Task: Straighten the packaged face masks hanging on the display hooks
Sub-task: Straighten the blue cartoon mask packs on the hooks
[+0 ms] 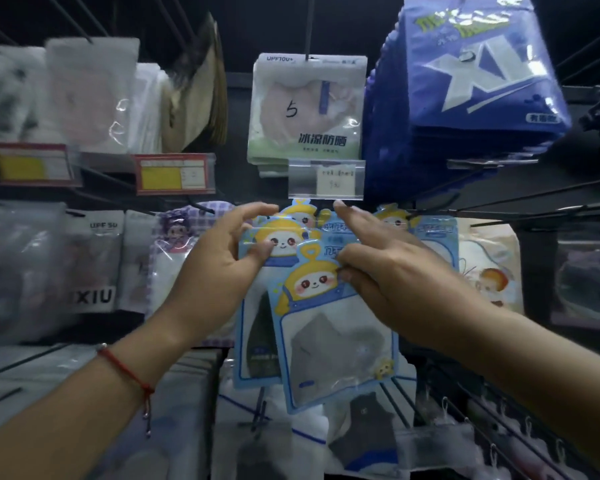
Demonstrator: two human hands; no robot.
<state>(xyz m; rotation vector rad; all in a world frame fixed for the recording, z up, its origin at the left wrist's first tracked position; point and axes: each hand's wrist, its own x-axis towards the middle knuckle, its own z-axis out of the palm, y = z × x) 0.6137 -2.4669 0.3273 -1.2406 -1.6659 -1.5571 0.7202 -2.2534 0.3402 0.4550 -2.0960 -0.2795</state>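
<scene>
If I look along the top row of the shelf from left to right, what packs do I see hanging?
Clear pack with a pale pink mask → tilted brown packs → white-and-green pack marked "5" → big blue "XL" packs.

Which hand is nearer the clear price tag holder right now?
Right. The right hand has its index fingertip just under the clear price tag holder; the left hand is lower and off to its left.
</scene>
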